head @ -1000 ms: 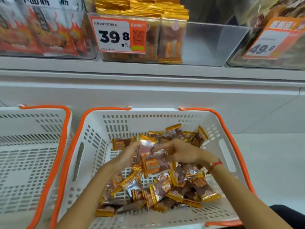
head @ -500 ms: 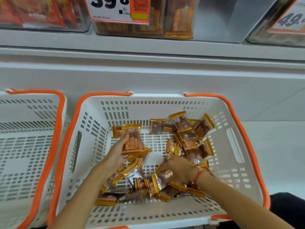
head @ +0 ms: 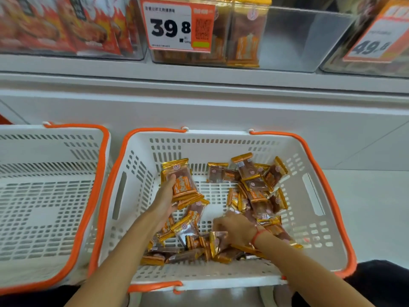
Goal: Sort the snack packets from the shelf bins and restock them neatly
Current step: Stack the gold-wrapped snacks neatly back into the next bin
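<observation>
Two white baskets w/ orange handles sit side by side below a shelf. Right basket point(head: 141, 165) holds loose orange-and-brown snack packets point(head: 254, 185), most piled toward its right and near side, a few against the far wall. Left hand point(head: 164, 199) is inside the basket, left of centre, holding a small stack of packets point(head: 182, 182) upright; thumb lies across the front of the top one, other fingers are behind the stack and hidden. Right hand point(head: 235, 228) is down in the near-right pile, knuckles up, fingers curled into the packets; blurred, so can't tell if it's actually pinching one. Red string bracelet point(head: 257, 235) on that wrist. Left basket point(head: 66, 173) is just beside the first, rims nearly touching. Up on the shelf, a clear bin point(head: 298, 41) has same-type packets stood on edge in its left part, behind a price tag point(head: 177, 25) reading 39.8. Red flame-print bags point(head: 66, 25) in the bin to the left, another tag point(head: 376, 41) at far right.
</observation>
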Demonstrator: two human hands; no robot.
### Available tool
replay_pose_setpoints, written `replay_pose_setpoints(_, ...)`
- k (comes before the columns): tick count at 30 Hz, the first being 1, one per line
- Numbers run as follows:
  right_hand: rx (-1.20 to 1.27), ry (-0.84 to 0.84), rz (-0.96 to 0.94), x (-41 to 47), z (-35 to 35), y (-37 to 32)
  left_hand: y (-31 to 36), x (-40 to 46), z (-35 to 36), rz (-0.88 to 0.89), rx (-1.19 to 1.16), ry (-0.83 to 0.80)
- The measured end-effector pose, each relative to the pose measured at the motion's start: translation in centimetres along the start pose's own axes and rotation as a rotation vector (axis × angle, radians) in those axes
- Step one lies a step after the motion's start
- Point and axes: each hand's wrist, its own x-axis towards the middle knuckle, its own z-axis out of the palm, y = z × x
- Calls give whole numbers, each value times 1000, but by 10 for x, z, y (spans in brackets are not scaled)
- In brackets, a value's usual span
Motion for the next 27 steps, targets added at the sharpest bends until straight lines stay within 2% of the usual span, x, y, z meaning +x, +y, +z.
replay_pose_setpoints(3, 257, 156, 32, -6, -22, 10, 1, -7, 1, 39, 28, -15)
replay_pose_setpoints(6, 827, 428, 42, -31, -73, 12, 11, -14, 10, 113, 99, 19)
replay_pose_setpoints(7, 1000, 466, -19, -40, -89, 8, 14, -15, 14, 143, 124, 46)
replay_pose_setpoints(9, 1169, 451, -113, -52, -119, -9, 22, -15, 26, 193, 165, 81)
replay_pose_setpoints(11, 1199, 482, -195, -60, -147, -28, 35, -19, 41, 228, 179, 67)
replay_pose_setpoints(16, 972, 959, -219, -68, -191, -52, 79, -46, 73, 383, 82, -84)
replay_pose_setpoints(18, 848, 1110, -164, -71, -205, -53, 101, -59, 82, 510, 70, -128)
replay_pose_setpoints(20, 827, 1090, -183, -80, -223, -58, 125, -70, 95, 680, 97, -185)
replay_pose_setpoints(23, 972, 875, -410, -107, -258, -62, 162, -82, 112, 896, 201, -206)
replay_pose_setpoints(25, 910, 830, -517, -129, -285, -59, 189, -86, 122, 1007, 292, -116)
replay_pose_setpoints(27, 808, 857, -566, -146, -310, -54, 214, -83, 131, 1143, 444, 26)
